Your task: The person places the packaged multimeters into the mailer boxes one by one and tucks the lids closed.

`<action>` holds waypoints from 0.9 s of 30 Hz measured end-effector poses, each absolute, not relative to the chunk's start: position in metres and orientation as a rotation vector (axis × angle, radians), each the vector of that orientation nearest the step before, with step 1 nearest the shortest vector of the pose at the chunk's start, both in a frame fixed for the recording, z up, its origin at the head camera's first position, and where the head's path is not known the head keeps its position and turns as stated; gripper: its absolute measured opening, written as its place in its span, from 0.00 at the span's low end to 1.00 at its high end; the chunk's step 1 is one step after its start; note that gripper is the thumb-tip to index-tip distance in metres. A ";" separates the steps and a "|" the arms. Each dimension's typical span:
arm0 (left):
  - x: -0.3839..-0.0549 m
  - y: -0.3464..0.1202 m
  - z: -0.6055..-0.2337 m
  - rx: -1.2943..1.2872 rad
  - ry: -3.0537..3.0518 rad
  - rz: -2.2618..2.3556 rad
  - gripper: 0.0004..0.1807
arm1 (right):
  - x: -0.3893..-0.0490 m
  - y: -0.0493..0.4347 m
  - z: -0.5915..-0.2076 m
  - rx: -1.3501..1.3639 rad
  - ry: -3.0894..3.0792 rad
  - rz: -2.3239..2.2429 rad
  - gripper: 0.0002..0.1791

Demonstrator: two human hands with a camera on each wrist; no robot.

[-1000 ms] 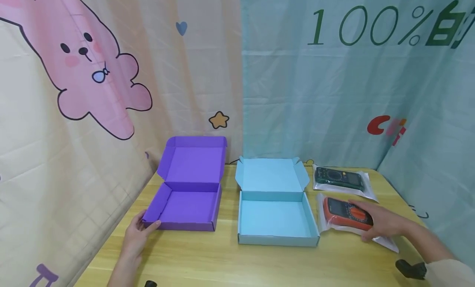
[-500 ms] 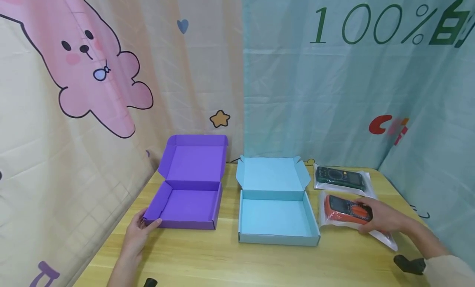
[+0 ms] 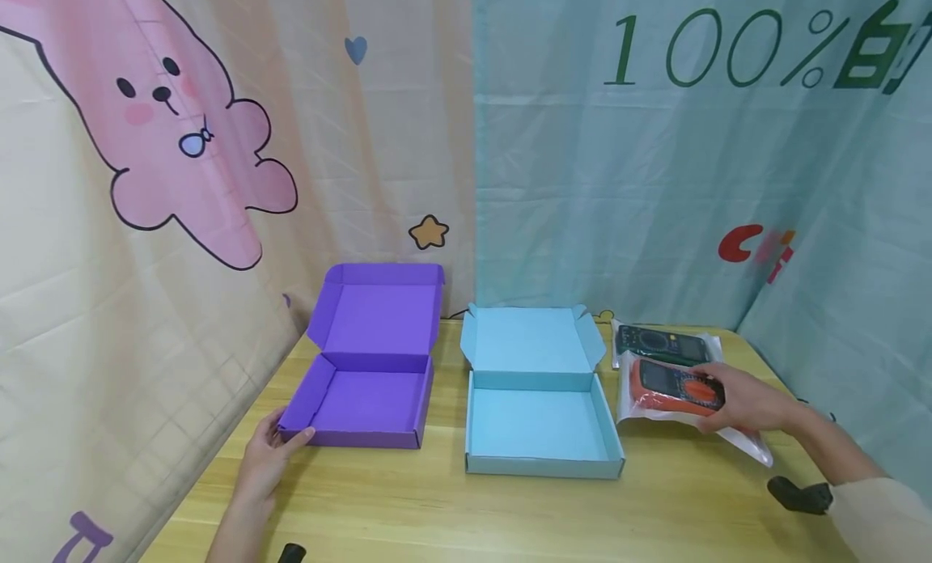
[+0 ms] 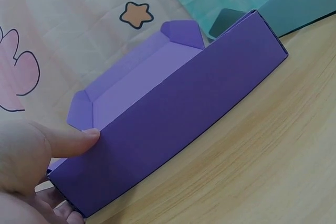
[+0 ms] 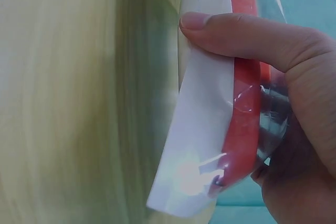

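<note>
My right hand (image 3: pixel 750 401) grips a red multimeter (image 3: pixel 673 397) in a clear, white-backed plastic bag, raised a little above the table. In the right wrist view, the thumb (image 5: pixel 231 31) lies across the bag's white backing (image 5: pixel 202 93). My left hand (image 3: pixel 260 464) holds the front left corner of an open purple cardboard box (image 3: pixel 357 438). Its thumb (image 4: pixel 79 142) presses the front wall in the left wrist view, with the fingers around the corner and partly hidden. A light blue cardboard box (image 3: pixel 542 467) stands open in the middle, just left of the red multimeter.
Behind the red multimeter lies a dark green multimeter (image 3: pixel 658 342) in a similar bag, partly covered by it in the head view. Both box lids lean up toward the curtain (image 3: pixel 582 183) behind the wooden table (image 3: pixel 437 514). A black wrist-mounted piece (image 3: pixel 799 495) sits by the right sleeve.
My right hand has lifted the bagged red multimeter and moved it slightly back, so it now overlaps the green one in view. The left hand and both boxes stay in place.
</note>
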State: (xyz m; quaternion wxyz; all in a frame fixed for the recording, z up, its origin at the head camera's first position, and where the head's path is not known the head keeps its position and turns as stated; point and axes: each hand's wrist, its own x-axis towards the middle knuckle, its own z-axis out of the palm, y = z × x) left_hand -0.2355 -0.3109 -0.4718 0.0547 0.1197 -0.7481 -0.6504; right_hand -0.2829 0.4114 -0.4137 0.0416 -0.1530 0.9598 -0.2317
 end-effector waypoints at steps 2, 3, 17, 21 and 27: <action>-0.235 -0.311 -0.472 0.366 -2.269 -1.978 0.49 | -0.284 0.407 -0.408 -0.482 2.945 -0.700 0.52; -0.235 -0.310 -0.472 0.368 -2.266 -1.981 0.49 | -0.285 0.404 -0.405 -0.488 2.952 -0.690 0.52; -0.236 -0.313 -0.474 0.378 -2.265 -1.990 0.50 | -0.306 0.365 -0.371 -0.607 2.974 -0.698 0.51; -0.236 -0.314 -0.473 0.376 -2.267 -1.983 0.51 | -0.312 0.352 -0.366 -0.616 2.944 -0.720 0.51; -0.238 -0.313 -0.473 0.354 -2.249 -2.003 0.50 | -0.323 0.335 -0.358 -0.622 2.960 -0.694 0.49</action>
